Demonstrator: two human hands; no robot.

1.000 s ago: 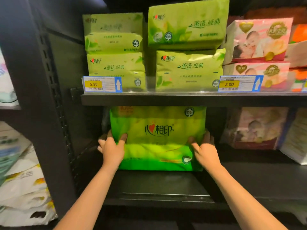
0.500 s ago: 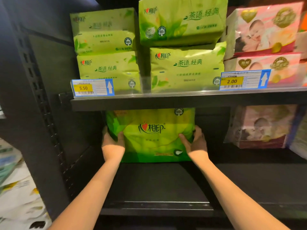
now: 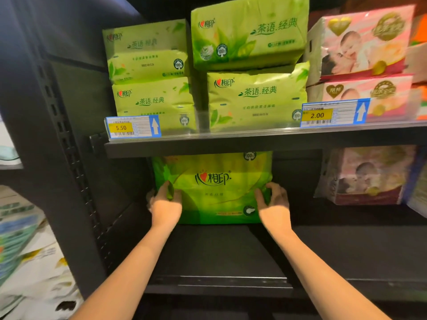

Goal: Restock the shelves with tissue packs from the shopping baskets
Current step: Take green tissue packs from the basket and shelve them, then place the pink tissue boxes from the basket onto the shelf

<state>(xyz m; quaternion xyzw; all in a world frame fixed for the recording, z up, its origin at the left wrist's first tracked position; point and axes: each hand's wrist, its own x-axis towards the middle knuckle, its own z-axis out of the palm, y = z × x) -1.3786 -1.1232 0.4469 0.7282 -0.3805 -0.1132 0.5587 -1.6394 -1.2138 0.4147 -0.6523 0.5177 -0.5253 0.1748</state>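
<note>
A large green tissue pack (image 3: 215, 188) stands upright, deep on the dark lower shelf (image 3: 219, 255), its top hidden behind the upper shelf's edge. My left hand (image 3: 165, 204) grips its lower left side, with the thumb on the front face and the fingers behind. My right hand (image 3: 273, 203) holds the lower right corner, fingers curled round the pack's edge. No shopping basket is in view.
The upper shelf (image 3: 254, 144) carries stacked green tissue packs (image 3: 251, 65) and pink baby-print packs (image 3: 360, 58), with price tags 5.50 (image 3: 131, 127) and 2.00 (image 3: 332, 113). More pink packs (image 3: 367, 176) sit at the lower right. A dark perforated upright (image 3: 69, 158) bounds the left; white packs (image 3: 27, 262) lie beyond it.
Both hands have pushed the green pack further back on the lower shelf. The camera has come closer, and the hands have slid slightly along the pack's sides.
</note>
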